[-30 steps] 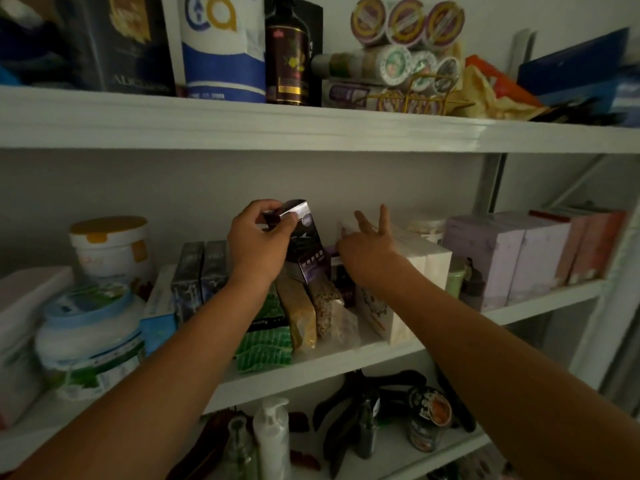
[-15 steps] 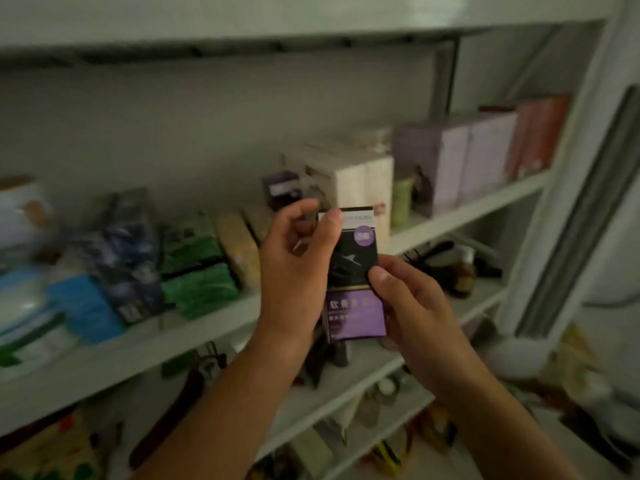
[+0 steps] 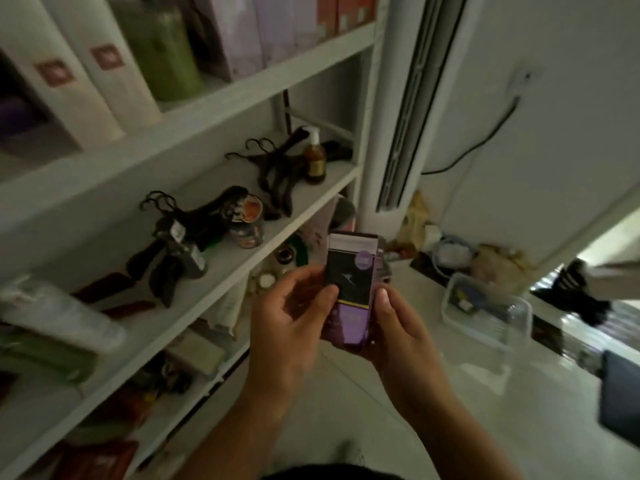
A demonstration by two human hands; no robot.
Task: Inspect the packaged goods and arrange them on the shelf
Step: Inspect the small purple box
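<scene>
- One packaged good [image 3: 350, 292]: black upper half, purple lower half, pale strip across the top, round purple sticker near the top right corner. Upright, front face toward the camera.
- It is off the shelf, held in the air in front of the white shelf unit [image 3: 207, 110], just right of the shelf edges and above the pale floor.
- Two hands on it. Left hand [image 3: 287, 327] grips the left edge, with the thumb on the black front and the fingers curled behind.
- Right hand [image 3: 398, 336] grips the right edge and lower corner, with the thumb pressed on the front at the black/purple line.
- Three shelf boards in view, running up to the right.
- Top board: two white boxes [image 3: 104, 64], each with one reddish square label, and one green bottle [image 3: 162, 46] just right of them. Next come pale purple boxes [image 3: 242, 29], probably two, though the blur hides the seams. Orange-red boxes [image 3: 343, 12] stand at the far right.
- Middle board: two bunches of black hangers [image 3: 180, 244], one printed can [image 3: 247, 223] between them, and one brown pump bottle [image 3: 314, 157] at the far end.
- Lowest board: mixed small items, too blurred to count.
- One tall white column unit [image 3: 405, 98] stands just right of the shelves.
- One black cable [image 3: 485, 143] hangs down the wall.
- One clear plastic tub [image 3: 485, 313] sits on the floor, right of the hands.
</scene>
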